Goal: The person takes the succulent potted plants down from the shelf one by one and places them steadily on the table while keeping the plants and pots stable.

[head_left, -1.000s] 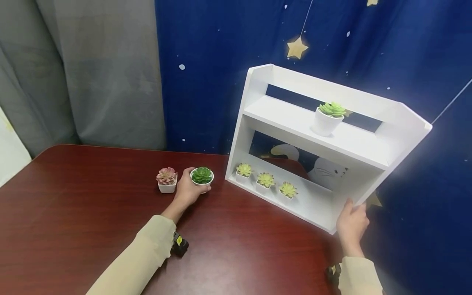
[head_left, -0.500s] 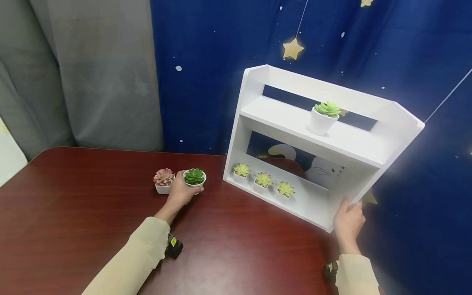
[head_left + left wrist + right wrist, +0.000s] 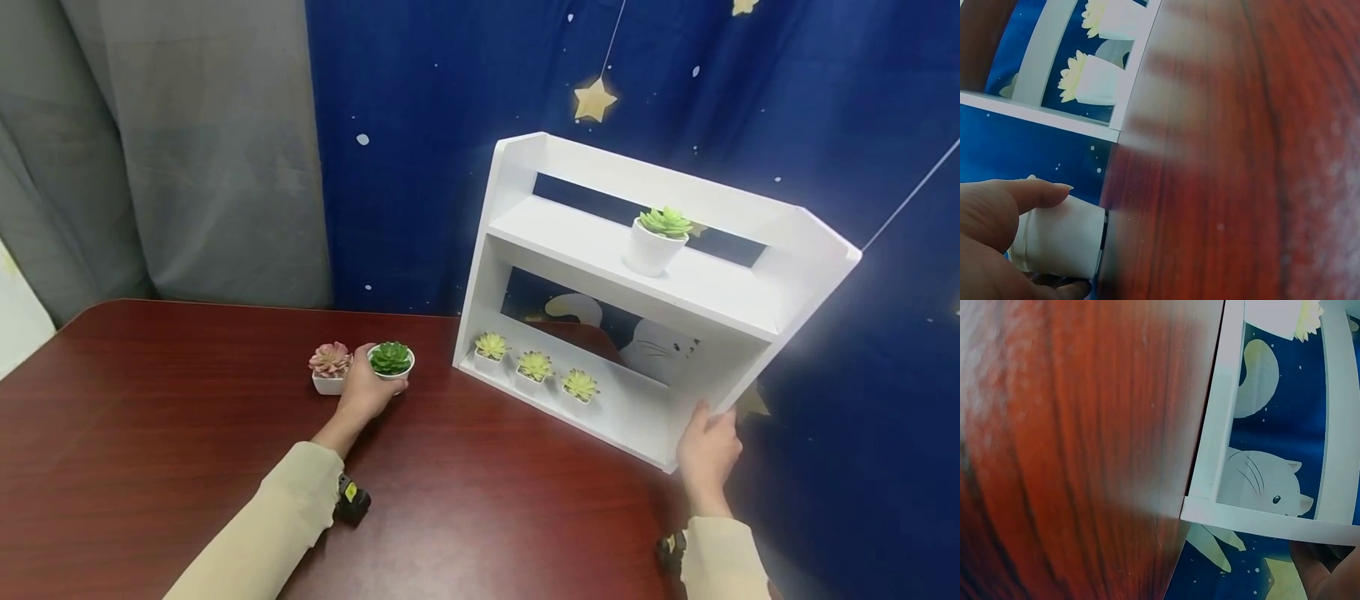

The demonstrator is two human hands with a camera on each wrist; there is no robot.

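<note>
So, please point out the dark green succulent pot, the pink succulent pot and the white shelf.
dark green succulent pot (image 3: 391, 359), head view, on its leaves
pink succulent pot (image 3: 328, 360), head view, on its leaves
white shelf (image 3: 592, 247), head view, on the upper board

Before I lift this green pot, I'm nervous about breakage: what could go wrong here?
The pink pot sits right beside the green pot that your left hand grips, so lifting could knock it. The shelf appears to stand at the table edge, steadied by your right hand at its corner; letting go might tip it and spill the top pot.
</note>
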